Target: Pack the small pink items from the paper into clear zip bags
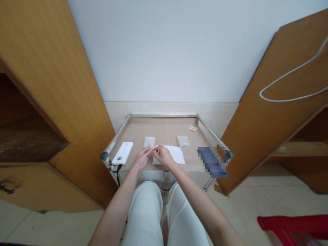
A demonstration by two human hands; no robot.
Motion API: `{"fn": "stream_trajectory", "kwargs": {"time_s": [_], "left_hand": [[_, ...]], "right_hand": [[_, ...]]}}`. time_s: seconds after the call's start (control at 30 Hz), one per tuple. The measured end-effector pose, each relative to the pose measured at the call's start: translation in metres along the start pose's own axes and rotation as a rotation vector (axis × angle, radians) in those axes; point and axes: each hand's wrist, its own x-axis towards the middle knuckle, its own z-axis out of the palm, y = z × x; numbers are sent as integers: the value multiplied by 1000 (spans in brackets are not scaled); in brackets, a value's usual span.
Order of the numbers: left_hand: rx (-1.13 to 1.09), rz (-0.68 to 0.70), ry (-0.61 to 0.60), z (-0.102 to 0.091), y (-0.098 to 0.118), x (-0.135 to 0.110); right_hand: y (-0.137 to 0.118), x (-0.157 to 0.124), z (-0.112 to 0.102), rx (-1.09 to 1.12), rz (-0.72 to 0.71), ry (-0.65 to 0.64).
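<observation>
My left hand (143, 158) and my right hand (164, 155) meet over the front of the tray table, fingertips pinched together. Between them is something small, clear or pinkish; it is too small and too covered by the fingers to name. Just beyond the left fingertips lies a clear plastic bag (149, 140) with a reddish upper edge. A white sheet of paper (177, 155) lies flat, partly under my right hand. Behind the paper's right side rests a second clear plastic bag (183, 142) with whitish contents.
A white power bank (124, 153) with a black cable is at the table's left. At right are a small tan card (192, 128) and a blurred dark item (213, 162). A metal rail (164, 115) edges the table (164, 128); wooden cabinets flank it. A red stool (294, 223) stands lower right.
</observation>
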Motion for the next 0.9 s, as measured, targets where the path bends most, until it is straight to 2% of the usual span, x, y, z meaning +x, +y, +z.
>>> {"fn": "stream_trajectory", "kwargs": {"time_s": [0.4, 0.7, 0.9], "left_hand": [[97, 44, -19, 0, -3, 0], [144, 85, 67, -1, -7, 3], [146, 116, 64, -3, -9, 6]], "right_hand": [[-13, 10, -4, -359, 42, -185], [-24, 14, -2, -486, 14, -204], [-26, 11, 5, -497, 42, -195]]}}
